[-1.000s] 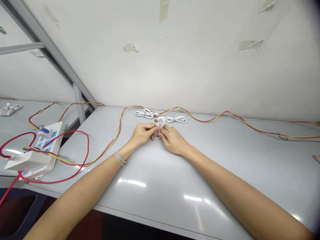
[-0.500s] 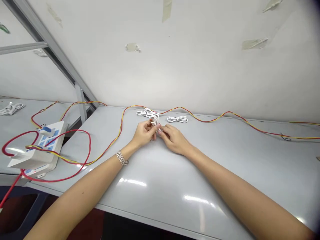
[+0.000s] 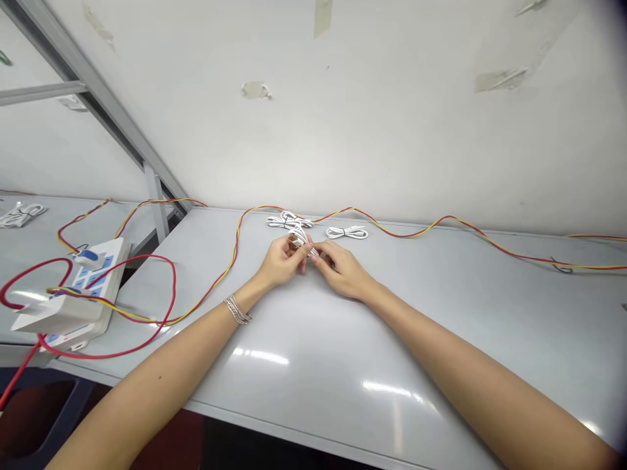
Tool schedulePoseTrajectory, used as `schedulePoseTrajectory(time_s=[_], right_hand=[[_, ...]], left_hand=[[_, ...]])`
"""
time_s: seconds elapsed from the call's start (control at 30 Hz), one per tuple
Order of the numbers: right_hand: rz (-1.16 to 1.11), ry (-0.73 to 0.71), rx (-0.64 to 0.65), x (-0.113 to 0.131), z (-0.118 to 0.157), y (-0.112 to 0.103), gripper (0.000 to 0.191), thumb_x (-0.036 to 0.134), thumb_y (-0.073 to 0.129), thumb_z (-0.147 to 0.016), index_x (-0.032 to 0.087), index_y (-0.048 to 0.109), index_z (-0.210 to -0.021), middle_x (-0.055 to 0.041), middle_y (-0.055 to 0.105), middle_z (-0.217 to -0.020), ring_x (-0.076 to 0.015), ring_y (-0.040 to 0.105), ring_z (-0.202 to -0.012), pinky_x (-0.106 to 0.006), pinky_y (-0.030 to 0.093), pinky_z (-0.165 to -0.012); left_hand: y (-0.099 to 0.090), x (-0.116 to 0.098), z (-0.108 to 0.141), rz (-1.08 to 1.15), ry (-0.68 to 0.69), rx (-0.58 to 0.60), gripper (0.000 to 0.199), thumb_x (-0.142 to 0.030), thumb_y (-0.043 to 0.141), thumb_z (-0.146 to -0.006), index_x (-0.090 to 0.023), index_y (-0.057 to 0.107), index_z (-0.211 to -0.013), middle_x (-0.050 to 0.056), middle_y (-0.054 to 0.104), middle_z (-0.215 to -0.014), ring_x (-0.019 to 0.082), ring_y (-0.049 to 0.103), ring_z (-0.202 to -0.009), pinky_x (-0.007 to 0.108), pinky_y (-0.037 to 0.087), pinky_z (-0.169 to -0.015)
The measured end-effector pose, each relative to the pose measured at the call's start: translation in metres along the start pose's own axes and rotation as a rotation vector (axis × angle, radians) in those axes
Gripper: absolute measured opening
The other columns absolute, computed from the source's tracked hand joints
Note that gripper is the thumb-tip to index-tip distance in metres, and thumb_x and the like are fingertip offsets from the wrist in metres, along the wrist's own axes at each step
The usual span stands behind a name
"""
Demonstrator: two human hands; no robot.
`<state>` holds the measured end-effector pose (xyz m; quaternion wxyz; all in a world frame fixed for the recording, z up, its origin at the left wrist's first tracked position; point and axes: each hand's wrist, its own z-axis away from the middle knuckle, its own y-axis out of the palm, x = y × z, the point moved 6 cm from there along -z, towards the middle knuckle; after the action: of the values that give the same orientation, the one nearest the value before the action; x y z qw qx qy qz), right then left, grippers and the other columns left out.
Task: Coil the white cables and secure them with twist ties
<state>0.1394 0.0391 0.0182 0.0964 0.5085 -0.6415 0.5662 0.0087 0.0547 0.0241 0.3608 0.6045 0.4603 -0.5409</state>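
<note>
Between my two hands is a white cable (image 3: 298, 234) folded into a bundle, partly hidden by my fingers. My left hand (image 3: 284, 260) is closed round its left side, thumb on top. With its fingertips, my right hand (image 3: 339, 266) pinches the right end of the same bundle. Just behind my left hand, white coiled cables (image 3: 279, 220) with a dark tie lie on the table. A separate white cable bundle (image 3: 347, 232), tied in the middle with a dark tie, rests behind my right hand.
A red and yellow twisted wire (image 3: 431, 226) runs along the back of the grey table (image 3: 313, 365). At left sits a white power strip (image 3: 110, 274) with plugs and a looping red cord (image 3: 175, 281). A metal frame (image 3: 155, 202) stands at the back left; another white cable (image 3: 22, 214) lies beyond it.
The bundle in my hands has turned slightly, its loops now slanting toward my right fingers. Both hands keep their hold in nearly the same place. The view has shifted a little.
</note>
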Motion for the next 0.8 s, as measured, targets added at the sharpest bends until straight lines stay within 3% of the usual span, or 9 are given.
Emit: schedulePoseTrajectory(time_s=[0.43,0.63,0.73,0.8], right_hand=[[-0.009,0.031,-0.04,-0.005,0.0,-0.001,0.024,0.035,0.048,-0.096,0.017,0.06,-0.106,-0.0044,0.061,-0.092,-0.013,0.052,-0.071,-0.028,0.042,-0.07],[0.018,0.005,0.051,0.001,0.0,0.002,0.024,0.037,0.041,-0.098,0.019,0.056,-0.096,-0.0037,0.062,-0.088,-0.0147,0.052,-0.074,-0.028,0.04,-0.07],[0.067,0.035,0.028,-0.001,-0.001,0.0,0.028,0.038,0.035,-0.1,0.019,0.05,-0.085,-0.0035,0.058,-0.081,-0.0157,0.05,-0.072,-0.029,0.039,-0.068],[0.078,0.077,0.005,-0.004,-0.001,-0.001,0.031,0.042,0.034,-0.1,0.02,0.045,-0.08,-0.0016,0.054,-0.076,-0.0152,0.048,-0.068,-0.028,0.037,-0.065]], left_hand=[[0.002,0.002,0.002,0.02,-0.036,-0.029,0.053,-0.059,0.074,-0.072,-0.013,0.059,-0.093,-0.002,0.057,-0.058,0.009,0.053,-0.046,0.02,0.04,-0.04],[0.006,0.005,0.002,-0.113,0.003,0.023,0.045,-0.054,0.069,-0.08,-0.011,0.064,-0.092,0.004,0.064,-0.072,0.009,0.055,-0.052,0.023,0.047,-0.05],[0.0,-0.018,0.004,-0.286,0.06,-0.084,0.043,-0.045,0.073,-0.079,-0.014,0.061,-0.106,0.001,0.062,-0.073,0.01,0.056,-0.056,0.022,0.047,-0.054],[-0.007,-0.055,0.017,-0.369,0.163,-0.253,0.047,-0.039,0.076,-0.078,-0.018,0.055,-0.115,-0.003,0.056,-0.066,0.01,0.054,-0.057,0.021,0.045,-0.056]])
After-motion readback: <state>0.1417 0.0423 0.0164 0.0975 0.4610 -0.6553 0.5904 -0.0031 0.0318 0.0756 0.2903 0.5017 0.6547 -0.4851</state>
